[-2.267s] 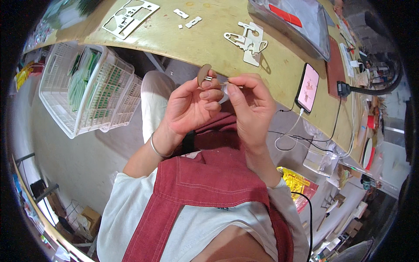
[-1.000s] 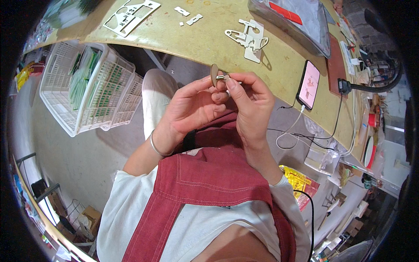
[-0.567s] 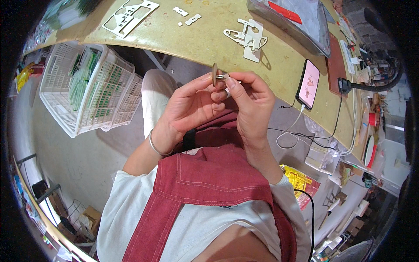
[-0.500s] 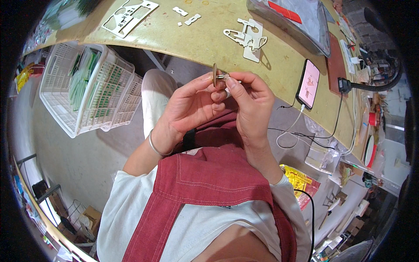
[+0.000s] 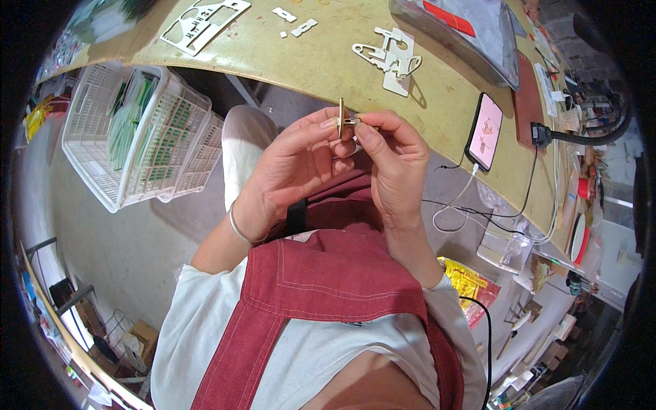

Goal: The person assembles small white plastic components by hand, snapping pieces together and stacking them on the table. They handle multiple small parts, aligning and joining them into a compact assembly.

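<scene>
In front of my apron, at the near edge of the table [image 5: 273,55], both hands work on one small piece. My left hand [image 5: 297,157] is closed on a thin, flat, wood-coloured piece [image 5: 340,116], held upright and seen nearly edge-on. A short, shiny pin-like part [image 5: 351,121] sticks out from its right side. The thumb and forefinger of my right hand [image 5: 393,154] pinch the far end of this part; the fingertips cover that end. Beyond my hands lie interlocked pale cut-out pieces [image 5: 396,65], touched by neither hand.
A pale cut-out sheet [image 5: 198,31] and small loose pieces [image 5: 303,28] lie farther back. At right are a lit phone [image 5: 484,130] on a white cable and a grey tray [image 5: 502,65] holding a red item [image 5: 449,18]. White plastic baskets [image 5: 126,188] stand at left below the table.
The flat piece has shifted slightly right and shows a little more edge-on. Both hands keep their grip and nearly the same place.
</scene>
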Motion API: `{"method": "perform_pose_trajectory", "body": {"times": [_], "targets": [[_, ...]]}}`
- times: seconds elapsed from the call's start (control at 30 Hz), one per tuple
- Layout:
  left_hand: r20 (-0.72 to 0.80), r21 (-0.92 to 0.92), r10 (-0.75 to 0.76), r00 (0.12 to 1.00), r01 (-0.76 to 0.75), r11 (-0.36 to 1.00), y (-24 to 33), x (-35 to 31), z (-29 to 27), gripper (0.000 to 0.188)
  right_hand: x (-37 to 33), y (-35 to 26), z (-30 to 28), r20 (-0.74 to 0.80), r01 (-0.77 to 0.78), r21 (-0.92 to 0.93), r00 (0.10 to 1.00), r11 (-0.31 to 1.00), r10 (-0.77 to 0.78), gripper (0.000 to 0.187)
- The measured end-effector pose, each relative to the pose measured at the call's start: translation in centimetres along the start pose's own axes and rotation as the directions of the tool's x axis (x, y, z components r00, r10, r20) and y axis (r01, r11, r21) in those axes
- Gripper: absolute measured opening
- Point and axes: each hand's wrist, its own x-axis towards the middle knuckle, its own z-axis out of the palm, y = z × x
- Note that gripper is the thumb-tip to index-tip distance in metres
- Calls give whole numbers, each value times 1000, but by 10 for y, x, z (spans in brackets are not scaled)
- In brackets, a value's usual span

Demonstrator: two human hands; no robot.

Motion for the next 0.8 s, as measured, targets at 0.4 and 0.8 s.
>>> {"method": "perform_pose_trajectory", "body": {"times": [0.4, 0.8], "targets": [[-102, 33, 97, 990, -94, 995, -3, 1, -2, 41, 2, -5, 8, 36, 135, -242, 991, 961, -130, 19], [-198, 175, 161, 967, -127, 976, -10, 5, -6, 40, 2, 0, 5, 160, 372, -692, 915, 619, -370, 15]]}}
